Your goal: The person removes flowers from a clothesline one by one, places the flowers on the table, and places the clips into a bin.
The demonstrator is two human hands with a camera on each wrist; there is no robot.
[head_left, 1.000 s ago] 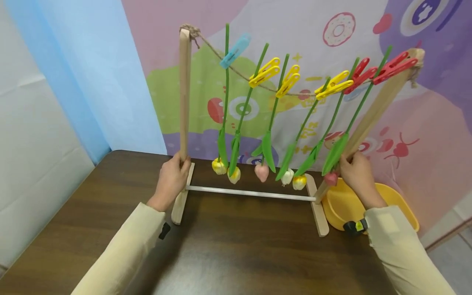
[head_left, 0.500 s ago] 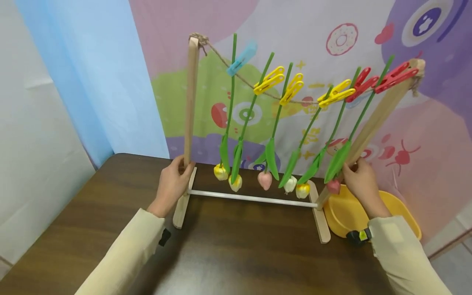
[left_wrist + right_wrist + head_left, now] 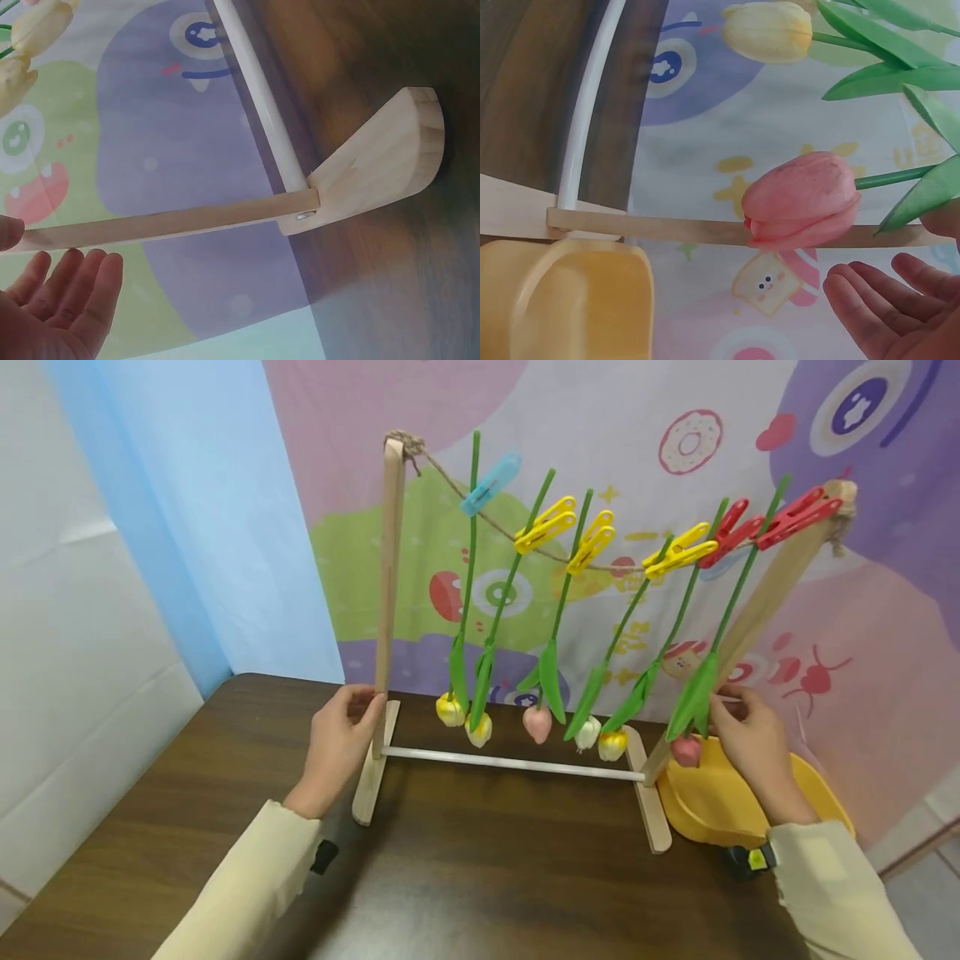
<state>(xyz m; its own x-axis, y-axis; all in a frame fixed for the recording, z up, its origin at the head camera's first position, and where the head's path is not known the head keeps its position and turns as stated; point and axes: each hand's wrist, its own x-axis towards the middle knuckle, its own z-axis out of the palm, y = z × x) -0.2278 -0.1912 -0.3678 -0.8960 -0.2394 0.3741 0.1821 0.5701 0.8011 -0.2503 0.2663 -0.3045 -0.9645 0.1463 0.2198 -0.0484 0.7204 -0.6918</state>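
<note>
A wooden rack stands on the table, twine strung between its left post (image 3: 389, 568) and right post (image 3: 772, 585). Artificial tulips hang upside down from the twine on blue, yellow and red clothespins (image 3: 798, 518). My left hand (image 3: 341, 739) is beside the left post, its thumb close to the wood and its fingers (image 3: 97, 300) loosely extended below it in the left wrist view. Near the right post, my right hand (image 3: 757, 747) has relaxed, spread fingers (image 3: 862, 300). Its thumb is by the green leaf of the dark pink tulip (image 3: 802, 199); whether it touches is unclear.
A yellow plastic basin (image 3: 705, 797) sits behind and beside the rack's right foot (image 3: 651, 810). A white rod (image 3: 510, 763) joins the two feet low down. Behind the brown table (image 3: 465, 877) hangs a cartoon-printed cloth (image 3: 600, 410).
Both hands held the posts a second ago; their fingers have now loosened and drawn slightly outward. The rack shifted a little in view, and the rightmost tulip's leaf moved slightly.
</note>
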